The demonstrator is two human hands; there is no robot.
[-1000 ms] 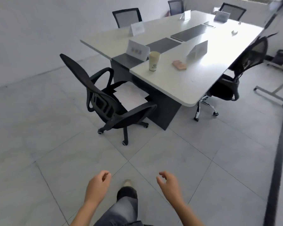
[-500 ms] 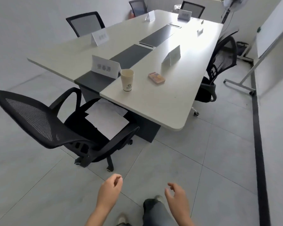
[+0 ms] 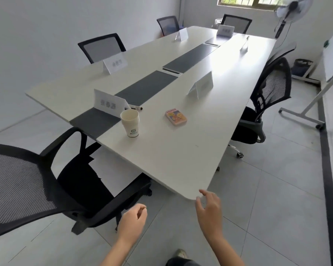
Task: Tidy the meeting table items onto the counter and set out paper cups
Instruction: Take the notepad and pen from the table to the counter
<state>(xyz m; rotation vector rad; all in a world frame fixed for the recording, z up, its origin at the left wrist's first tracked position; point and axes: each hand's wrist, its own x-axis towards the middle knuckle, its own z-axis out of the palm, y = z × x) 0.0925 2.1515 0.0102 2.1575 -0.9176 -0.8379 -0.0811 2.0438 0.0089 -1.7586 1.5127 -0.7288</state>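
A long white meeting table (image 3: 173,162) with a dark centre strip stretches away from me. On its near end stand a paper cup (image 3: 130,123) and a small pink notepad (image 3: 176,117), with a pen (image 3: 136,107) behind the cup. Several white name cards stand along it, the nearest name card (image 3: 108,102) just behind the cup. My left hand (image 3: 132,221) hangs loosely curled below the table corner, holding nothing. My right hand (image 3: 210,210) is empty with fingers apart, just at the near table corner.
A black mesh office chair (image 3: 52,189) stands at the table's near left, close to my left hand. Another black chair (image 3: 265,104) is tucked in on the right side. A whiteboard stand (image 3: 315,96) and a fan (image 3: 290,8) are at the right.
I have walked up to the table's near corner, so the table, cup and notepad now fill more of the view. Both hands have risen toward the table edge.
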